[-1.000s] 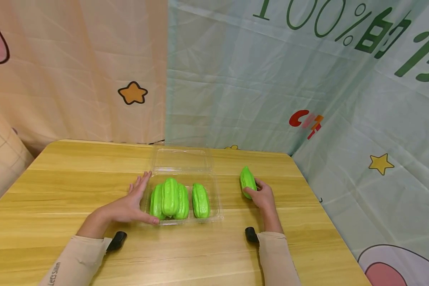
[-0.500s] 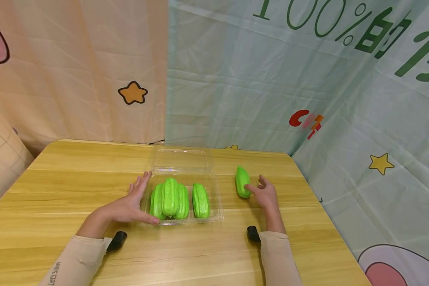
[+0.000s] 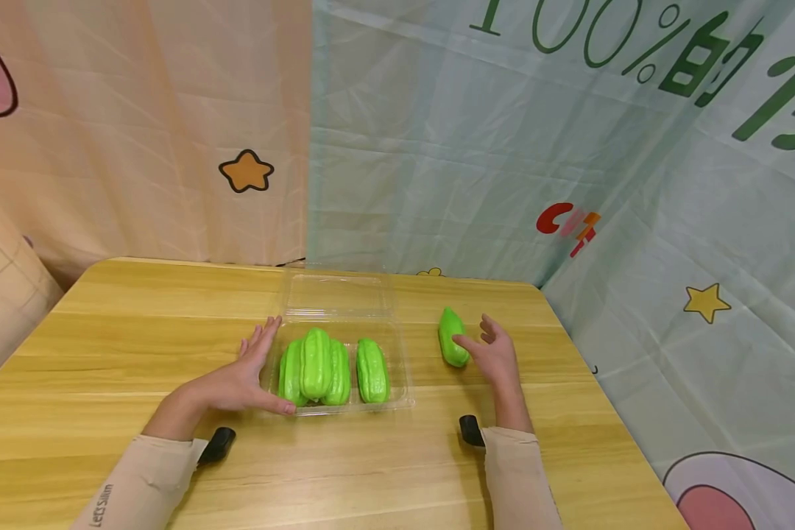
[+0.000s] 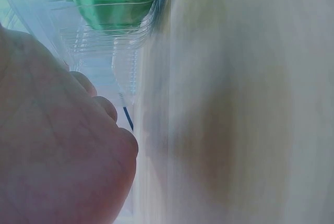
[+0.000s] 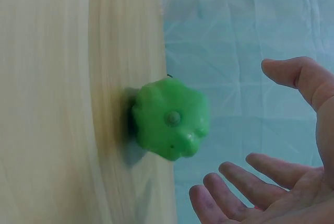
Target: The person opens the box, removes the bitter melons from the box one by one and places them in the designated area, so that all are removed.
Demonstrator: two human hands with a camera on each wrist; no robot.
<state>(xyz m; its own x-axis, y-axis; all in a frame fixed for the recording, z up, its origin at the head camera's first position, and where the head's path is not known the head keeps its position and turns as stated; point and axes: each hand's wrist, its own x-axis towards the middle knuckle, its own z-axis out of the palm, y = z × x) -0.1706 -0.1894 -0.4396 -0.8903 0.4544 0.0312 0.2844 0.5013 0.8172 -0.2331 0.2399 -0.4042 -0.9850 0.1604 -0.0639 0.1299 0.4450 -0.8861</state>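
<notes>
Two beige sleeves [image 3: 142,482] reach over your desk [image 3: 344,471]. Your left hand [image 3: 238,384] has its grip spread along the left side of a clear box [image 3: 400,397], thumb at the near corner; it seems to touch the plastic, though the left wrist view shows little of the fingertips. Inside, three green vegetables [image 3: 315,364] crowd together on the left and a single green vegetable [image 3: 373,372] lies apart on the right. Your right hand [image 3: 495,357] has its grip spread too, just beside a loose green vegetable [image 3: 453,338] on the desk. Beyond, the box's lid [image 3: 338,293] is open before a printed cloth [image 3: 437,147].
</notes>
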